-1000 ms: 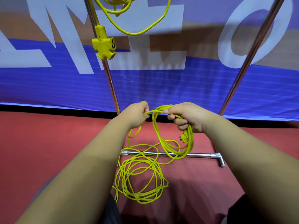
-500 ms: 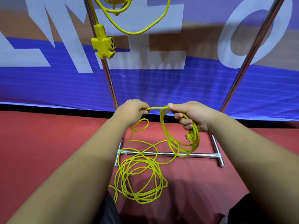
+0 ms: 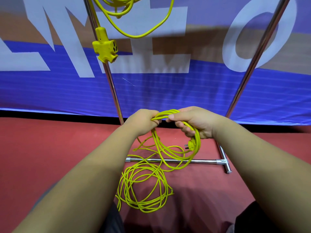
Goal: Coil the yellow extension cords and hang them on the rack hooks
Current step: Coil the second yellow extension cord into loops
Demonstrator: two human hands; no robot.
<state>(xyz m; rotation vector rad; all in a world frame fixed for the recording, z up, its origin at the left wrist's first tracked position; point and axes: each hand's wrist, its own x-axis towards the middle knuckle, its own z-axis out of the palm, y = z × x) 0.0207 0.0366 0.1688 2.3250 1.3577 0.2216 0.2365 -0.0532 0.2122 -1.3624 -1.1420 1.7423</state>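
Note:
My right hand [image 3: 193, 122] grips a bundle of coiled loops of a yellow extension cord [image 3: 178, 157]; its plug [image 3: 191, 145] dangles just below that hand. My left hand [image 3: 143, 119] pinches the cord at the top of the loops, right beside the right hand. The loose rest of the cord [image 3: 144, 187] lies in a tangle on the red floor below. Another yellow cord [image 3: 134, 15] hangs from the top of the metal rack, its multi-outlet end [image 3: 105, 46] dangling against the left pole [image 3: 111, 78].
The rack's right pole [image 3: 249, 68] slants up to the right, and its base bar [image 3: 202, 160] lies on the red floor under the loops. A blue banner with white letters [image 3: 168, 91] stands behind the rack. My dark-clad knees show at the bottom edge.
My left hand has brought the cord over to the right hand, adding another loop to the bundle. Both hands are now close together and more cord has lifted off the floor.

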